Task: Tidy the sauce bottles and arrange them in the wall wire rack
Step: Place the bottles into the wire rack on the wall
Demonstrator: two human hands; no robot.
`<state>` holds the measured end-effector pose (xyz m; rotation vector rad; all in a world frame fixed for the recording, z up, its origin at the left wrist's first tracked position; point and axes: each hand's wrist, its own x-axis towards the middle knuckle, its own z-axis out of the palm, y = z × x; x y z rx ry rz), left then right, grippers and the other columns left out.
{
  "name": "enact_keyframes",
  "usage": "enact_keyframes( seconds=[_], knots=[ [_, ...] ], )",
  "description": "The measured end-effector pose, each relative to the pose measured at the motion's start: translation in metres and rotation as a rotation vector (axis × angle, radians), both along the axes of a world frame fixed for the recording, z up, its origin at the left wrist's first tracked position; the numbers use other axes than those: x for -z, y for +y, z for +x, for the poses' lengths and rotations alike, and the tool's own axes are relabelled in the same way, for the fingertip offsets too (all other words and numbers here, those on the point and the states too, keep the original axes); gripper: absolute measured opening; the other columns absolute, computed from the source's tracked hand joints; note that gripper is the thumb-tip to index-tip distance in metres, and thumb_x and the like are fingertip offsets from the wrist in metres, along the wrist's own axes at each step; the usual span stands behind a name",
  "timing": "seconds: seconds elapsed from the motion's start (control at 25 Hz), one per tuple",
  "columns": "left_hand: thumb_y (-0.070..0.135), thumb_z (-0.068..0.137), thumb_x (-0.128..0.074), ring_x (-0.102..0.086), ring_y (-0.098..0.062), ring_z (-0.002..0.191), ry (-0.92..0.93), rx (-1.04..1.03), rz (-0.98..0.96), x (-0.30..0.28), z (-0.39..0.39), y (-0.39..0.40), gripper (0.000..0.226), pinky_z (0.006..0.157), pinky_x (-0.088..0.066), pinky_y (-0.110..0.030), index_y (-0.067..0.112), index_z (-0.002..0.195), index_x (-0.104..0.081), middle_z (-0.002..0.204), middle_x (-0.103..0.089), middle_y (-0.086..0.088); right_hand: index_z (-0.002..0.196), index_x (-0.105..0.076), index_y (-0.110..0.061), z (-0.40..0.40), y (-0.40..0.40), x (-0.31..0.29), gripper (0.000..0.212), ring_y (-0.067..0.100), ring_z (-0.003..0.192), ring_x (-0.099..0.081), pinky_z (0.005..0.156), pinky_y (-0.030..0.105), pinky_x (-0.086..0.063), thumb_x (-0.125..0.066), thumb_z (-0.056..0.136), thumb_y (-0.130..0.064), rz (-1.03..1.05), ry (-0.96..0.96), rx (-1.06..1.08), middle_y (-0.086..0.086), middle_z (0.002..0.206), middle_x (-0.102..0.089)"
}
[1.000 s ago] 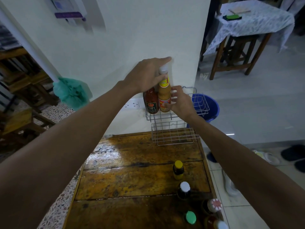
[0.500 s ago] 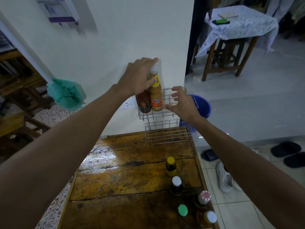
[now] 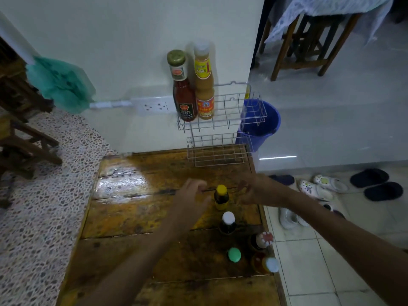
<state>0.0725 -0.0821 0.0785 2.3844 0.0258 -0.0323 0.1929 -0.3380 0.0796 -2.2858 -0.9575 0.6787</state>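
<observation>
A two-tier wire rack (image 3: 240, 111) hangs on the white wall. Its upper shelf holds a red sauce bottle (image 3: 184, 96) and a taller orange sauce bottle (image 3: 204, 85), side by side at the left. The lower shelf (image 3: 217, 154) holds nothing. On the wooden table (image 3: 136, 206) stand a yellow-capped bottle (image 3: 221, 197), a white-capped dark bottle (image 3: 228, 221), a green-capped one (image 3: 234, 254) and others near the right edge. My left hand (image 3: 192, 198) and my right hand (image 3: 251, 188) hover blurred on either side of the yellow-capped bottle, fingers apart, holding nothing.
A blue bucket (image 3: 262, 122) stands on the floor behind the rack. A wall socket strip (image 3: 154, 104) sits left of the bottles. A green bag (image 3: 61, 85) hangs at the left. Shoes (image 3: 315, 188) lie on the tiles to the right.
Both hands have let go of the orange bottle in the rack and dropped down to the table, beside the yellow-capped bottle. The view has tilted downward.
</observation>
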Motion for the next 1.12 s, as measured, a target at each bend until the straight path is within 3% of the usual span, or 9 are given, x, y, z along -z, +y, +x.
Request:
enact_keyframes(
  seconds=[0.12, 0.2, 0.28, 0.36, 0.56, 0.68, 0.8, 0.96, 1.12],
  knots=[
    [0.015, 0.091, -0.069, -0.060, -0.014, 0.109, 0.235, 0.056, -0.022, 0.045, -0.029, -0.022, 0.034, 0.090, -0.054, -0.037, 0.026, 0.122, -0.058, 0.118, -0.059, 0.006, 0.136, -0.046, -0.029, -0.006, 0.015, 0.033, 0.058, -0.002, 0.112, -0.058, 0.095, 0.027, -0.053, -0.078, 0.087, -0.028, -0.006, 0.093, 0.009, -0.008, 0.124, -0.059],
    [0.025, 0.086, -0.076, -0.057, -0.014, 0.116, 0.405, 0.087, -0.109, 0.064, -0.042, -0.034, 0.045, 0.096, -0.052, -0.039, 0.029, 0.126, -0.056, 0.126, -0.057, 0.008, 0.135, -0.047, -0.030, -0.007, 0.029, 0.053, 0.058, 0.015, 0.121, -0.058, 0.104, 0.040, -0.050, -0.078, 0.086, -0.036, -0.017, 0.104, 0.011, -0.001, 0.137, -0.058],
    [0.043, 0.080, -0.081, -0.056, -0.011, 0.123, 0.445, 0.056, -0.179, 0.076, -0.045, -0.043, 0.060, 0.101, -0.051, -0.037, 0.037, 0.133, -0.052, 0.134, -0.057, 0.013, 0.128, -0.049, -0.035, -0.006, 0.038, 0.065, 0.050, 0.016, 0.117, -0.059, 0.103, 0.042, -0.050, -0.077, 0.087, -0.039, -0.031, 0.096, 0.000, -0.002, 0.133, -0.060],
    [0.054, 0.078, -0.081, -0.054, -0.009, 0.127, 0.411, -0.001, -0.209, 0.083, -0.040, -0.050, 0.067, 0.105, -0.050, -0.037, 0.046, 0.136, -0.050, 0.137, -0.056, 0.017, 0.125, -0.053, -0.034, -0.004, 0.043, 0.068, 0.046, 0.012, 0.113, -0.059, 0.100, 0.040, -0.051, -0.078, 0.086, -0.040, -0.005, 0.115, 0.027, -0.007, 0.128, -0.062],
    [0.052, 0.084, -0.078, -0.056, -0.001, 0.127, 0.382, -0.050, -0.330, 0.085, -0.036, -0.042, 0.057, 0.108, -0.050, -0.037, 0.045, 0.135, -0.054, 0.136, -0.061, 0.021, 0.124, -0.062, -0.027, 0.019, 0.040, 0.062, 0.050, 0.011, 0.113, -0.064, 0.095, 0.044, -0.057, -0.078, 0.082, -0.050, 0.174, 0.262, 0.204, -0.009, 0.123, -0.067],
    [0.053, 0.080, -0.081, -0.061, -0.002, 0.119, 0.322, -0.163, -0.376, 0.069, -0.030, -0.011, 0.048, 0.101, -0.053, -0.035, 0.047, 0.122, -0.058, 0.122, -0.067, 0.022, 0.129, -0.056, -0.021, 0.040, 0.043, 0.034, 0.050, 0.017, 0.116, -0.065, 0.088, 0.040, -0.060, -0.076, 0.086, -0.033, 0.328, 0.411, 0.344, -0.001, 0.124, -0.065],
    [0.051, 0.076, -0.085, -0.067, 0.001, 0.107, 0.199, -0.280, -0.464, 0.035, -0.003, 0.024, 0.049, 0.092, -0.055, -0.036, 0.033, 0.118, -0.067, 0.112, -0.074, 0.016, 0.134, -0.051, -0.016, 0.064, 0.052, 0.016, 0.051, 0.020, 0.115, -0.066, 0.082, 0.039, -0.062, -0.076, 0.089, -0.016, 0.491, 0.456, 0.454, 0.005, 0.127, -0.063],
    [0.048, 0.079, -0.078, -0.065, 0.006, 0.101, 0.037, -0.303, -0.379, -0.003, 0.057, 0.064, 0.050, 0.081, -0.052, -0.015, 0.025, 0.121, -0.065, 0.111, -0.072, 0.016, 0.138, -0.052, -0.021, 0.083, 0.067, 0.018, 0.055, 0.020, 0.119, -0.064, 0.083, 0.039, -0.062, -0.077, 0.089, -0.013, 0.543, 0.367, 0.534, 0.002, 0.133, -0.061],
    [0.024, 0.087, -0.081, -0.056, -0.012, 0.122, -0.021, -0.306, -0.300, 0.006, 0.103, 0.077, 0.057, 0.101, -0.048, -0.032, 0.015, 0.138, -0.059, 0.132, -0.067, -0.003, 0.137, -0.055, -0.018, 0.086, 0.084, 0.030, 0.057, 0.013, 0.118, -0.062, 0.093, 0.024, -0.056, -0.080, 0.086, -0.013, 0.444, 0.063, 0.556, -0.003, 0.128, -0.065]
  ],
)
